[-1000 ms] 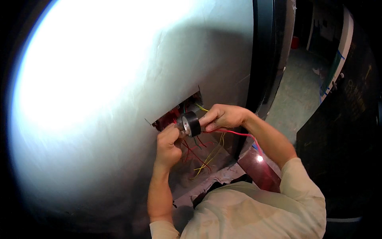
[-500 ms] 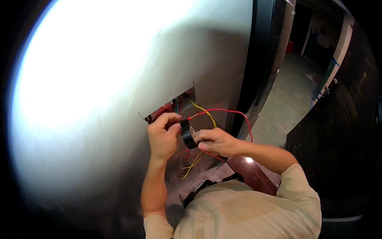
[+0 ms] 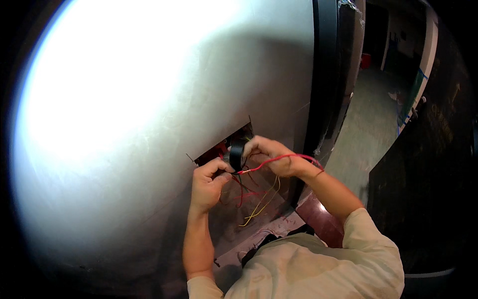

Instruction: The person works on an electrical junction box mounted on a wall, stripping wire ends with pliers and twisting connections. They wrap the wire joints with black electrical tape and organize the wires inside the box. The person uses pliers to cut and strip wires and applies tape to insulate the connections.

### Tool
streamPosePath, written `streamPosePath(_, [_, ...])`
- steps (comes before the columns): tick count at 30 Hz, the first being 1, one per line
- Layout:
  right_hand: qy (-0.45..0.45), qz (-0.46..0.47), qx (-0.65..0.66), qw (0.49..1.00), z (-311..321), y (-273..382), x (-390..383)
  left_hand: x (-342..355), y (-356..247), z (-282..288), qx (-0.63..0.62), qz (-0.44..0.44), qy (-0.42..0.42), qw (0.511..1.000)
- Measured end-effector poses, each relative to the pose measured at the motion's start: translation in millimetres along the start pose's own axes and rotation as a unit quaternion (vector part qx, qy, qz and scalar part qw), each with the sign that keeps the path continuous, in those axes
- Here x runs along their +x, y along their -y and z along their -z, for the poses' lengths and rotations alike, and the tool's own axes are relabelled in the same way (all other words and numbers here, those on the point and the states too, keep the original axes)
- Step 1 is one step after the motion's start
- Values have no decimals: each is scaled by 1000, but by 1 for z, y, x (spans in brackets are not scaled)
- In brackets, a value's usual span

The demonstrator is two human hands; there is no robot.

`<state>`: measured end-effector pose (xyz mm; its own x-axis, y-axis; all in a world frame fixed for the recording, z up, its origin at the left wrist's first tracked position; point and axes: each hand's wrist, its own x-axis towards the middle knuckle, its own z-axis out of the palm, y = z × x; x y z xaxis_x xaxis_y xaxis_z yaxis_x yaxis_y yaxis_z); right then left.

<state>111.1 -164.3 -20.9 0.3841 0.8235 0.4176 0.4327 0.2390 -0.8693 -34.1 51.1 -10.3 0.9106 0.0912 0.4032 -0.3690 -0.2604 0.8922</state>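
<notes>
A roll of black electrical tape (image 3: 237,155) is held on edge in my right hand (image 3: 273,153), its fingers closed around the near side. Beside it, my left hand (image 3: 206,185) pinches the end of a red wire (image 3: 271,161), where a short bright stretch shows by the fingertips. That wire runs right, across my right wrist. Both hands are in front of a rectangular wall opening (image 3: 219,145) with red parts and wires inside. Below the hands dangle yellow wires (image 3: 261,207) and other red wires. My fingers hide exactly how the tape meets the wire.
A pale wall (image 3: 164,114) spreads on the left, brightly lit at upper left. A dark vertical frame (image 3: 326,65) stands right of it. Beyond lies a grey floor (image 3: 356,129), with a dark panel (image 3: 423,199) at far right. Wire scraps lie on a ledge (image 3: 269,229) below.
My right hand has carried the tape roll up and over, from below the wire to above it. The red wire now lies across my right wrist. My left hand keeps its pinch.
</notes>
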Motion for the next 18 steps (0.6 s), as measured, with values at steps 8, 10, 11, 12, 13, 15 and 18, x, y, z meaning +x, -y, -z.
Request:
streamPosePath(8, [242, -61, 109, 962, 22, 48, 9, -3, 2, -11, 93, 35, -28, 995])
streamPosePath(10, [258, -79, 21, 963, 24, 56, 5, 0, -1, -23, 68, -7, -73, 995])
streamPosePath(11, [244, -97, 50, 964, 26, 57, 3, 1, -3, -27, 57, -30, -93, 994])
streamPosePath(12, [230, -115, 78, 963, 28, 59, -1, 0, -2, -26, 71, -26, -70, 995])
streamPosePath(13, [216, -133, 106, 962, 30, 59, -4, -2, -1, -23, 85, -23, -47, 995])
streamPosePath(15, [210, -90, 114, 967, 27, 47, -11, -1, -2, -22, 109, -41, -20, 993])
streamPosePath(18, [175, -60, 121, 975, 25, 36, -18, -4, 4, -21, 135, -75, -26, 988])
